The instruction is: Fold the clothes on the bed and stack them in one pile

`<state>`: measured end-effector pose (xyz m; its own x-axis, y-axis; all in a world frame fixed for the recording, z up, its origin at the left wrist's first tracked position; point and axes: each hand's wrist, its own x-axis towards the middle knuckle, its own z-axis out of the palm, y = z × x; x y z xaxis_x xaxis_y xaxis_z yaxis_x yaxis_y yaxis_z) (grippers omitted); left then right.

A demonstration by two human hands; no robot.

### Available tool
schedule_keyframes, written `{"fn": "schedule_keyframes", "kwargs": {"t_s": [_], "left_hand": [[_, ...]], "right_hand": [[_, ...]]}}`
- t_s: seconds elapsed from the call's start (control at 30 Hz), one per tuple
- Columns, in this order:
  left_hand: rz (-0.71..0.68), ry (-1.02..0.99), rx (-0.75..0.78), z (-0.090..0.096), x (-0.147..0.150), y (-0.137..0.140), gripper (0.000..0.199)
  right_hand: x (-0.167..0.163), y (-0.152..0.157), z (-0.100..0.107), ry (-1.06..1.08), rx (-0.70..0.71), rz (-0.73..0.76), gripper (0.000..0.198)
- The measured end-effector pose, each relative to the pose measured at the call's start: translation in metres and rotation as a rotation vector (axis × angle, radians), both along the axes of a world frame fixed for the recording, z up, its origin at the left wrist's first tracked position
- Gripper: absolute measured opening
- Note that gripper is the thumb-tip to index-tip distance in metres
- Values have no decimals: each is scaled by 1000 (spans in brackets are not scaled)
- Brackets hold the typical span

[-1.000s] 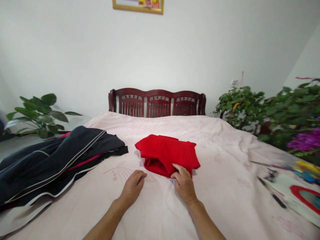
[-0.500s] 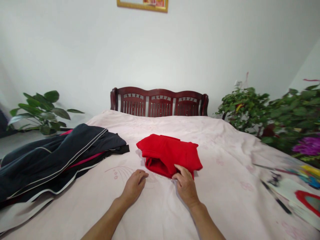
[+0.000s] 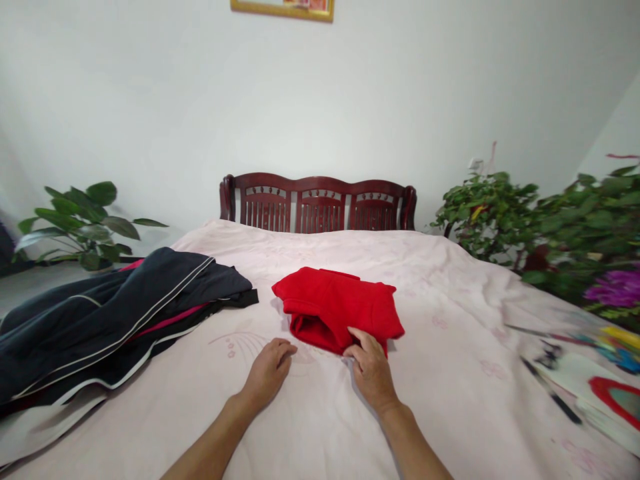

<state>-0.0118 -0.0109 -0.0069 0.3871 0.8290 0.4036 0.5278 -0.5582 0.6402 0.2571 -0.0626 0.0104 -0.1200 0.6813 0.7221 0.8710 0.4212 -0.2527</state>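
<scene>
A folded red garment (image 3: 345,300) lies on the bed in the middle of the view, with a dark fold opening at its front left. My right hand (image 3: 373,373) grips its front edge, fingertips on top of the cloth and thumb low at the edge. Just left of that opening, my left hand (image 3: 270,370) rests on the sheet with loosely bent fingers and nothing in it. It is apart from the red cloth.
Dark clothes (image 3: 150,313) with white piping are heaped on the left of the pale pink bedsheet (image 3: 450,413). A black-handled knife-like tool (image 3: 553,392) and a red-rimmed object (image 3: 613,400) lie at right. Behind stand a wooden headboard (image 3: 320,207) and leafy plants (image 3: 493,217).
</scene>
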Motion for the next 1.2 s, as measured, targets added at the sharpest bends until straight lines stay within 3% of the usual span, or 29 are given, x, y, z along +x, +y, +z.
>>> {"fn": "schedule_keyframes", "kwargs": {"t_s": [1.2], "left_hand": [[9,9,10,0,0,-1,29]], "right_hand": [[0,-1,-1,4,-8,3,38]]}}
